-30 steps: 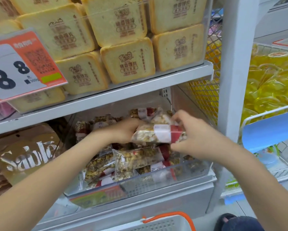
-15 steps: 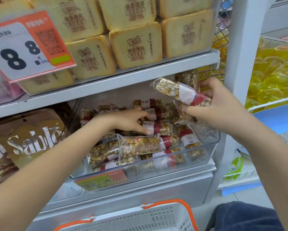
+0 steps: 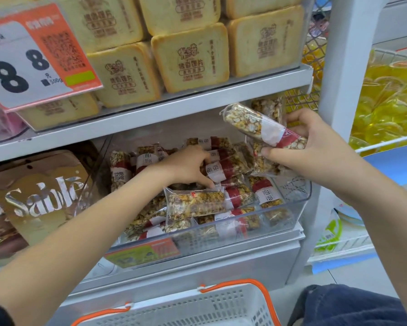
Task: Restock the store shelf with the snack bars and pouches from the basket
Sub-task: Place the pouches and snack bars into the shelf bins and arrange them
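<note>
A clear plastic bin (image 3: 299,203) on the lower shelf holds several nut snack bars (image 3: 195,203) in clear wrappers with red and white labels. My right hand (image 3: 315,147) grips a small bunch of these bars above the bin's right end; the top bar (image 3: 256,124) points up and left. My left hand (image 3: 188,165) reaches into the middle of the bin, with its fingertips resting on the bars there. The white basket with orange handles (image 3: 221,307) stands below the shelf, and its inside is hidden.
The upper shelf (image 3: 174,111) carries stacked toast-shaped packs (image 3: 190,64) and a price sign reading 8.8 (image 3: 33,57). Brown "Sable" boxes (image 3: 37,198) stand left of the bin. A white upright post (image 3: 341,67) and a wire rack of yellow packets (image 3: 386,102) are at right.
My right hand lifted the snack bars up and to the right, away from the left hand. My left hand dropped onto the bars in the bin. The view tilted down, showing the basket.
</note>
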The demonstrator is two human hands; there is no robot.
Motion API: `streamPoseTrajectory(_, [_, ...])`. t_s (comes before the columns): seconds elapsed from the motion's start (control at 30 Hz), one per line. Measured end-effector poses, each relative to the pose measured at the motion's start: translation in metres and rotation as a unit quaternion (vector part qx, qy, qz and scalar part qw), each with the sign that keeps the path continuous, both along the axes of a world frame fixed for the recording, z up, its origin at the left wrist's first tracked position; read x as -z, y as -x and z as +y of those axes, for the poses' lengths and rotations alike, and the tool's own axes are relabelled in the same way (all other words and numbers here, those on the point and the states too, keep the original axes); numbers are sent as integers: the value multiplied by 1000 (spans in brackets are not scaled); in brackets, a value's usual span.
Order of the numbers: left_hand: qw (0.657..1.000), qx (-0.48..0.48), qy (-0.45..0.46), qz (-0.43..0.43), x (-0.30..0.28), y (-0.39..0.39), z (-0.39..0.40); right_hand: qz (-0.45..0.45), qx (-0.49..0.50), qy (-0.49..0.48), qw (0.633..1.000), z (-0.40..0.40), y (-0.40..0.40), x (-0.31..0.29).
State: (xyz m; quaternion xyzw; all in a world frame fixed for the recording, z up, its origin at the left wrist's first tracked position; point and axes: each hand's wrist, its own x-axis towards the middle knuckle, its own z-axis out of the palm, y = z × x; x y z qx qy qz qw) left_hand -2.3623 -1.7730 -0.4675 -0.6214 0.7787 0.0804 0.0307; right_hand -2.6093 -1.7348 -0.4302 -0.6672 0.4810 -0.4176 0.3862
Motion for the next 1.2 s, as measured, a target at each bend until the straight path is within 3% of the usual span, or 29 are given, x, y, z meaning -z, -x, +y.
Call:
streamPoseTrajectory(0.13, [968,-70,-71,230,-32,-8,26,12,-2,10,1000,-1,-1,0])
streamPoseTrajectory(0.17, [960,-75,-119,244,-43,-8,37,15,-2,12,1000,-1,-2,1])
streamPoseTrajectory(0.27, [970,-13,-233,64,-61,-1,65,33,-4,21,999,-1,-5,2])
streamPoseTrajectory(0.33, [973,19,-229,-26,-56,4,71,37,-3,21,999,-1,-8,1])
streamPoseTrajectory(0.4, [979,19,-201,-42,-51,8,72,34,-1,17,999,-1,-9,0])
streamPoseTrajectory(0.47, [989,16,-145,2,-55,9,74,26,0,12,1000,0,-8,-1])
streamPoseTrajectory(0.57, [991,55,49,108,-54,8,75,26,-5,6,1000,1,-4,-1])
streamPoseTrajectory(0.63, [988,100,112,22,-38,9,70,33,-10,2,999,2,-3,-2])
streamPoseTrajectory(0.7, [990,117,-8,-80,-16,8,62,33,-14,-3,999,2,-2,-3])
streamPoseTrajectory(0.73, [987,103,-88,-84,-9,7,60,32,-16,-5,999,3,-2,-3])
streamPoseTrajectory(0.8, [989,74,-123,-19,-6,4,53,29,-20,-7,999,3,-1,-2])
streamPoseTrajectory(0.97, [991,56,-4,121,-13,8,50,15,-22,-17,1000,3,2,-1])
streamPoseTrajectory(1.07, [973,30,-7,230,-11,13,51,13,-19,-20,1000,2,2,-1])
streamPoseTrajectory(1.2, [961,49,-25,271,-21,13,48,15,-22,-24,999,3,2,-3])
